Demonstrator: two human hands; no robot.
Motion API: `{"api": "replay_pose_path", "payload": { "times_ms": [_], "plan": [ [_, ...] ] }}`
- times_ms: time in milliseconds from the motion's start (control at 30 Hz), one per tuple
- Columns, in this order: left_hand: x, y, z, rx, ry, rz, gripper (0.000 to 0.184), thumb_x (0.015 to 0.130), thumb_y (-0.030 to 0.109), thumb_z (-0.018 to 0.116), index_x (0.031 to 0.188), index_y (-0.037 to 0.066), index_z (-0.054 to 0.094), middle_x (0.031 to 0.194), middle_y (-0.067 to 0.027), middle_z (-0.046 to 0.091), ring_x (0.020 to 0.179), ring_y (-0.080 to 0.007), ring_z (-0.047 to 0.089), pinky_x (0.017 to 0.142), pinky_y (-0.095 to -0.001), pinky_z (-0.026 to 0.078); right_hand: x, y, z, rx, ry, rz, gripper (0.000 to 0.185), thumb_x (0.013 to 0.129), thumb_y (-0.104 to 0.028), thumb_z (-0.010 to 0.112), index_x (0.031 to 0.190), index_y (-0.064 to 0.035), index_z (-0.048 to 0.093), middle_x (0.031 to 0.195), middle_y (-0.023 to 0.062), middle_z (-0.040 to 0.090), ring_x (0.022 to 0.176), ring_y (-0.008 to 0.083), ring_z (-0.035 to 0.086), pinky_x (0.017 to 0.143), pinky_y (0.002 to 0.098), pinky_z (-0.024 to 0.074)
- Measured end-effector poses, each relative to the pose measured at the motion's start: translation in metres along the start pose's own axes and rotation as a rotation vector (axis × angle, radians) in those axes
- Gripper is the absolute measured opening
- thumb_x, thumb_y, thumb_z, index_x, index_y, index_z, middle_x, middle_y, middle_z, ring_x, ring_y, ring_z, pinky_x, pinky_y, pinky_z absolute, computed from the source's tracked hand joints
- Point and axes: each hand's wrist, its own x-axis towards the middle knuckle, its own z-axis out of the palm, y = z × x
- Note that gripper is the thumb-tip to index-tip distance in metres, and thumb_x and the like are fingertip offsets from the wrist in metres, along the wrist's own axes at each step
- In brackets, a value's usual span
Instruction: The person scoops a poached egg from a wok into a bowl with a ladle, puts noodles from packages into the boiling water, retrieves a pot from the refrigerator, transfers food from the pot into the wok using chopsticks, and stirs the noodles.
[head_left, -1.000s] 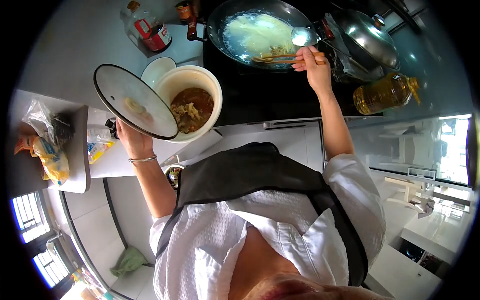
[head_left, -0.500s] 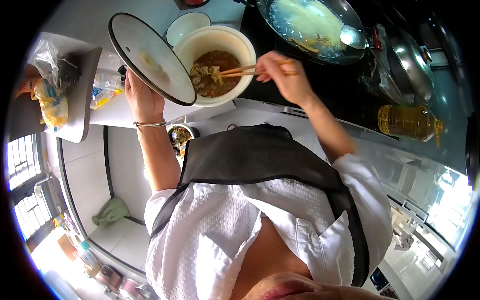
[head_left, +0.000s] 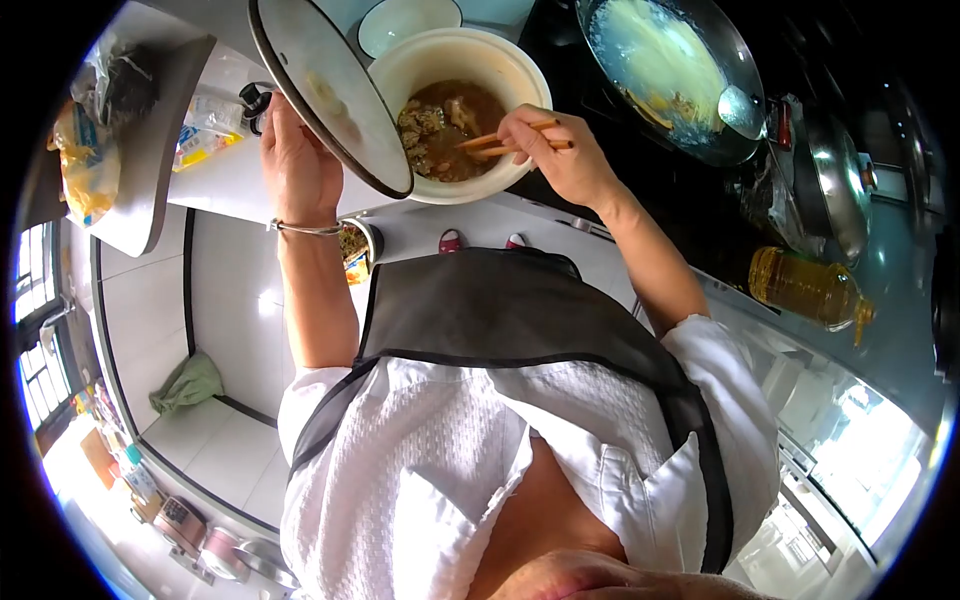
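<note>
My left hand (head_left: 300, 165) grips a glass pot lid (head_left: 335, 95) from its knob side, holding it tilted at the left of a cream-coloured pot (head_left: 535, 90). The lid has a dark rim and covers part of the pot's left edge. Brown broth with pieces of food (head_left: 450, 125) lies inside the pot. Closed around a pair of wooden chopsticks (head_left: 500, 147), my right hand (head_left: 562, 158) is over the pot's right rim. The chopstick tips reach into the broth. The lid's knob is partly hidden behind my left fingers.
On the black cooktop at right stands a wok (head_left: 650, 60) with pale liquid and a metal ladle (head_left: 740, 112). An oil bottle (head_left: 805, 285) lies near the counter's front edge. A white bowl (head_left: 405, 25) sits behind the pot; a bin (head_left: 365, 240) stands below.
The chopsticks have shifted within the broth, and the clump of food at their tips has dropped away from them. My view has turned slightly; the lid stays raised in my left hand.
</note>
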Motion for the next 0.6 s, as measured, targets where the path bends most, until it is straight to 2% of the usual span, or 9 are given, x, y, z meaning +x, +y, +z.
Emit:
{"api": "replay_pose_path", "payload": {
  "times_ms": [133,200,333,433,500,600],
  "plan": [
    [0.0,0.006,-0.001,0.005,0.024,0.006,0.026,0.094,0.02,0.039,0.109,0.002,0.051,0.093,-0.0049,0.058,0.079,-0.0131,0.056,0.066,-0.0256,0.049,0.003,-0.003,0.013,-0.016,-0.018,-0.032,0.023,0.093,-0.018,0.045,0.088,0.0019,0.056,0.078,0.0035,0.058,0.065,0.0092,0.056,0.06,0.0207,0.0459],
    [0.0,0.006,-0.001,0.021,0.012,0.022,0.026,0.094,0.02,0.039,0.109,0.002,0.05,0.093,-0.0048,0.058,0.08,-0.0132,0.056,0.067,-0.0255,0.049,0.011,-0.003,0.017,0.119,0.059,-0.022,0.024,0.093,-0.019,0.045,0.088,0.0017,0.056,0.079,0.0031,0.058,0.066,0.0093,0.057,0.06,0.0202,0.0465],
    [0.0,0.001,0.001,-0.003,0.036,-0.005,0.027,0.094,0.019,0.038,0.11,0.0,0.049,0.095,-0.006,0.058,0.081,-0.0139,0.056,0.069,-0.026,0.048,0.027,-0.001,0.037,0.29,0.019,0.024,0.024,0.093,-0.019,0.045,0.088,0.0011,0.056,0.08,0.0032,0.058,0.066,0.0095,0.057,0.061,0.0204,0.0471],
    [-0.001,0.002,0.004,-0.007,0.007,0.003,0.027,0.094,0.019,0.038,0.109,0.0,0.049,0.095,-0.006,0.058,0.081,-0.0139,0.056,0.068,-0.0258,0.048,0.03,0.003,0.036,0.18,0.001,0.001,0.022,0.093,-0.019,0.046,0.089,0.0011,0.056,0.08,0.0025,0.059,0.066,0.0094,0.058,0.061,0.0204,0.0472],
    [-0.001,0.004,0.007,-0.008,0.002,0.02,0.026,0.094,0.019,0.038,0.108,0.0,0.05,0.094,-0.0054,0.058,0.08,-0.0138,0.057,0.068,-0.026,0.048,0.026,-0.007,0.022,-0.051,-0.017,-0.048,0.022,0.092,-0.018,0.046,0.088,0.0014,0.056,0.08,0.0023,0.059,0.066,0.0094,0.058,0.061,0.0206,0.0477],
    [0.004,-0.001,-0.009,-0.036,-0.068,0.018,0.026,0.094,0.019,0.037,0.107,0.001,0.05,0.093,-0.0052,0.059,0.081,-0.0138,0.057,0.068,-0.026,0.049,0.018,-0.02,0.002,-0.011,0.013,0.054,0.023,0.092,-0.019,0.047,0.088,0.0013,0.057,0.078,0.003,0.059,0.064,0.0091,0.058,0.058,0.0206,0.048]
  ]
}}
